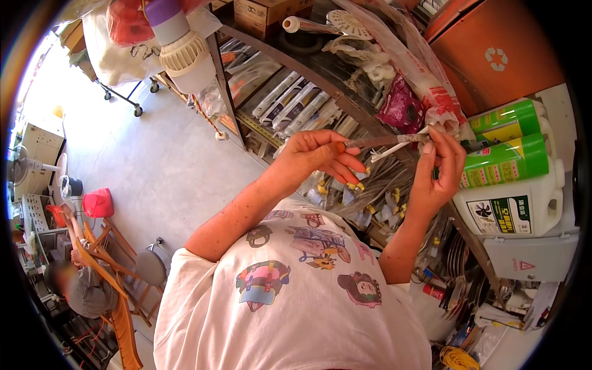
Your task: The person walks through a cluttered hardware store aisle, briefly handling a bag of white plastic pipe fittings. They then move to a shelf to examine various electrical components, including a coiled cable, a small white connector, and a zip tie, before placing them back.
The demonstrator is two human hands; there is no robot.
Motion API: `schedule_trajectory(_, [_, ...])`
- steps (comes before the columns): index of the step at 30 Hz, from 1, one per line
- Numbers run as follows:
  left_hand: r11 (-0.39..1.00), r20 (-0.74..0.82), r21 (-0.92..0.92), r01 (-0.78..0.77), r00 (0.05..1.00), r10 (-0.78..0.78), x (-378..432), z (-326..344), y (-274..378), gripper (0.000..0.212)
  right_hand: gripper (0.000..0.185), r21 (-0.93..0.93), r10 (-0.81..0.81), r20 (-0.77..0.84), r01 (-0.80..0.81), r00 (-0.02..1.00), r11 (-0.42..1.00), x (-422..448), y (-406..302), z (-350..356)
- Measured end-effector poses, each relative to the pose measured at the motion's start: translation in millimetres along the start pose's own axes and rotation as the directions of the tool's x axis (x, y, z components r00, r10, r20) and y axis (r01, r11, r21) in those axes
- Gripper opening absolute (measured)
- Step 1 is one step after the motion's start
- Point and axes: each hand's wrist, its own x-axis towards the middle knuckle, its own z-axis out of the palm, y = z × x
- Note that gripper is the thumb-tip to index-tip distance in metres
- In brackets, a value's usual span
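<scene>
A thin, brownish translucent strip (381, 140) is stretched between my two hands; its exact kind I cannot tell. My left hand (317, 155) pinches its left end between thumb and finger, the other fingers loosely spread. At the opposite end, my right hand (437, 162) grips the strip between thumb and fingertips. A white cord with a frayed end (391, 151) slants just under the strip, close to my right fingertips; whether the hand holds it too is unclear. Behind my right hand hangs a plastic bag with red print (439, 99), and a purple packet (401, 108) lies beside it.
Metal shelving (344, 99) holds wrapped tubes (296, 104) and many bagged hoses. Green-labelled canisters (504, 162) and a white jug (513, 203) stand at right. A bulb-shaped lamp (187, 55) hangs upper left. Another person (90, 291) reclines on a wooden chair (125, 333) at lower left.
</scene>
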Motion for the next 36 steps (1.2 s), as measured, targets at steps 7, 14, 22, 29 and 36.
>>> schedule_trajectory(7, [0.997,0.002,-0.075,0.012,1.0,-0.012,-1.1,-1.7,-3.9,0.027,0.029,-0.004,-0.038,0.053,0.038,0.998,0.999,-2.9,2.1,-1.5])
schedule_trajectory(14, [0.995,-0.015,-0.096,0.002,1.0,-0.004,-1.0,-3.6,-8.9,0.026,0.035,-0.048,0.004,0.075,0.0,0.997,0.999,-4.0,-2.7,-0.4])
schedule_trajectory(22, [0.986,-0.041,-0.168,-0.013,0.999,0.006,-3.1,0.2,-6.5,0.023,0.026,-0.287,-0.18,0.1,0.201,0.979,0.937,1.4,8.2,-5.1])
schedule_trajectory(29, [0.962,0.014,-0.27,-0.041,0.999,0.046,1.9,8.3,-8.3,0.023,0.014,0.19,0.374,0.01,-0.369,0.927,0.91,-7.5,10.2,-4.8])
schedule_trajectory(36, [0.818,0.08,-0.575,-0.002,0.995,0.059,7.0,14.2,-25.0,0.014,0.015,0.516,0.443,0.217,-0.488,0.87,0.704,-12.6,-19.2,-1.3])
